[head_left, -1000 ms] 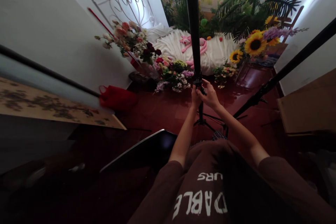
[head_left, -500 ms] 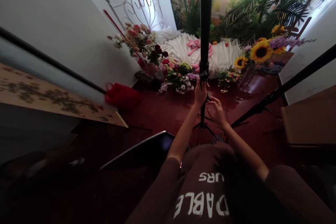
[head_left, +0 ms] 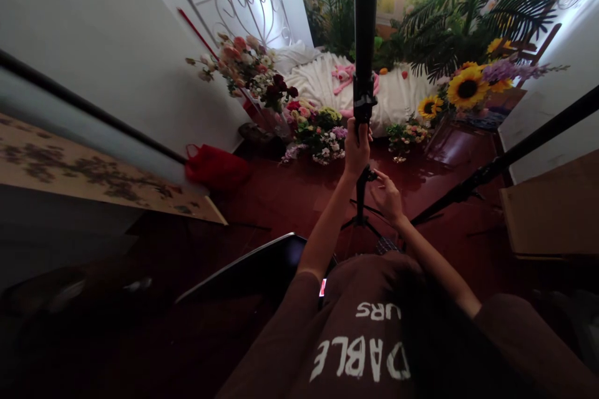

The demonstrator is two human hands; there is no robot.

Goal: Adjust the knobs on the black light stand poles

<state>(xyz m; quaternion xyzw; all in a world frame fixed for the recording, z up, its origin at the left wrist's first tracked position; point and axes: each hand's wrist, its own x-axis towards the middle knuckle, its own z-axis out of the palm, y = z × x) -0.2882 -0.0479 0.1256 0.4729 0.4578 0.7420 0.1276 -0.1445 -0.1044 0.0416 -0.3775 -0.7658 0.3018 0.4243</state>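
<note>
A black upright stand (head_left: 364, 25) rises in front of me, its small legs spread on the red floor. My left hand (head_left: 357, 151) is wrapped round its pole just below a dark collar. Lower down and to the right, my right hand (head_left: 388, 196) is beside a small knob (head_left: 369, 174) on the stand. Its fingertips reach the knob, with the fingers partly bent; whether they pinch it is too small to tell.
Behind the stand lie flowers (head_left: 327, 143) and a white-draped bed (head_left: 313, 78). Sunflowers (head_left: 467, 89) stand to the right, near another black pole (head_left: 515, 153). A red bag (head_left: 218, 168), a painted panel (head_left: 107, 177) and a dark screen (head_left: 262, 268) are at left.
The collar and the upper pole sit higher above the knob, with more of the lower pole showing. My left hand has moved up slightly; the right hand's fingers have opened a little.
</note>
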